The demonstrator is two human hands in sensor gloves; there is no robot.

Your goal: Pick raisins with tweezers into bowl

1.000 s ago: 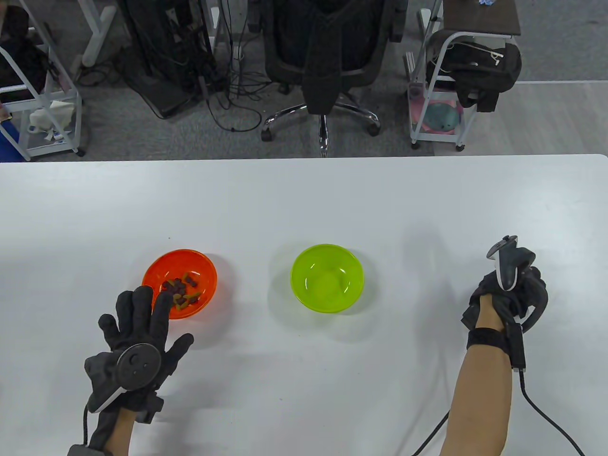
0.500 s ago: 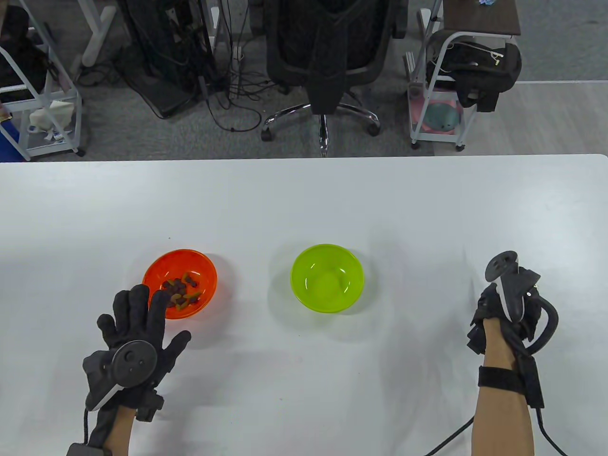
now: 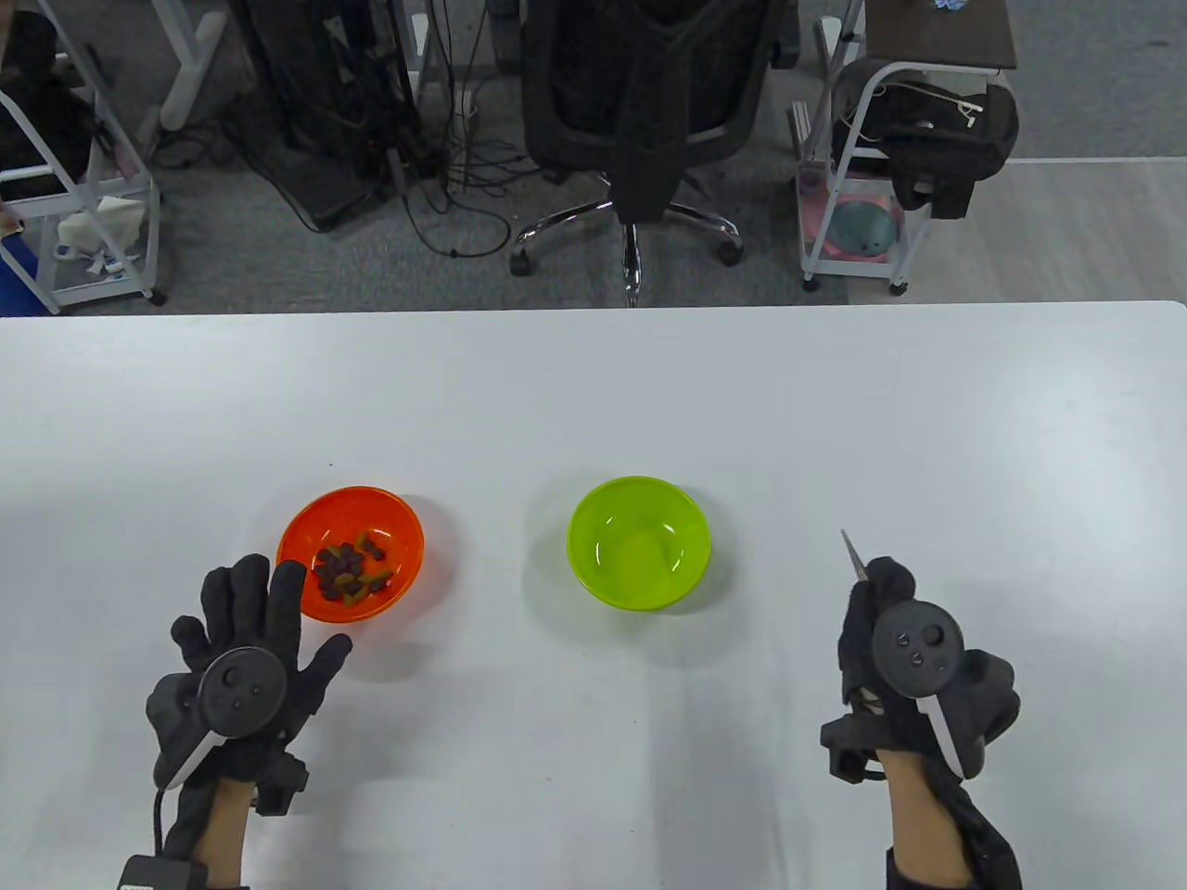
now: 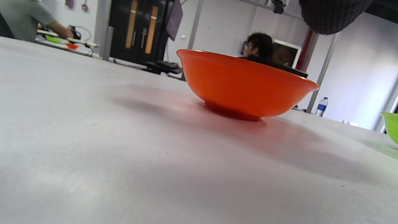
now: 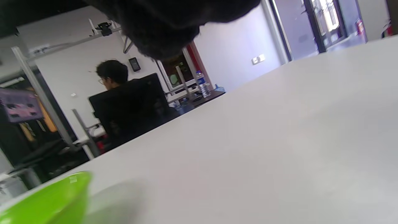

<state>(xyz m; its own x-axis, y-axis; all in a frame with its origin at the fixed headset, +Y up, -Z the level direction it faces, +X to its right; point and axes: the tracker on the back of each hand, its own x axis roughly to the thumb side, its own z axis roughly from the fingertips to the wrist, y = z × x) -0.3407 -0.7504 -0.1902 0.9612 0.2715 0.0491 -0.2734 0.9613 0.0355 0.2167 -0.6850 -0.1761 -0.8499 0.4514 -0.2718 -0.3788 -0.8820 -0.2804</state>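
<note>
From where I sit, the job looks barely begun. The raisins (image 3: 350,567) all lie in a small heap at the bottom of the orange bowl (image 3: 399,519), mixed dark and yellowish pieces, and the green bowl (image 3: 593,519) just to its right on the white surface (image 3: 593,389) has nothing in it that I can make out, so I judge that no piece has been carried across yet. My left hand (image 3: 246,663) lies flat with its fingers spread, gripping nothing, its fingertips at the near rim of the orange bowl; whether they actually touch the rim I cannot tell from above, and the left wrist view shows only the bowl's outer wall and the surface in front of it. My right hand (image 3: 913,667) sits well apart to the right of the green bowl, fingers curled in, holding the tweezers (image 3: 853,554), of which only the thin pointed tip shows beyond the fingers, aimed away from me. I cannot tell whether the tips are squeezed together, and nothing seems to be caught in them. The right wrist view gives me only a dark patch of glove and a slice of the green bowl's rim. What is left, as I read it, is nearly everything: bring the tweezers over to the orange bowl, pinch one raisin, carry it to the green bowl, let go, and repeat.
</note>
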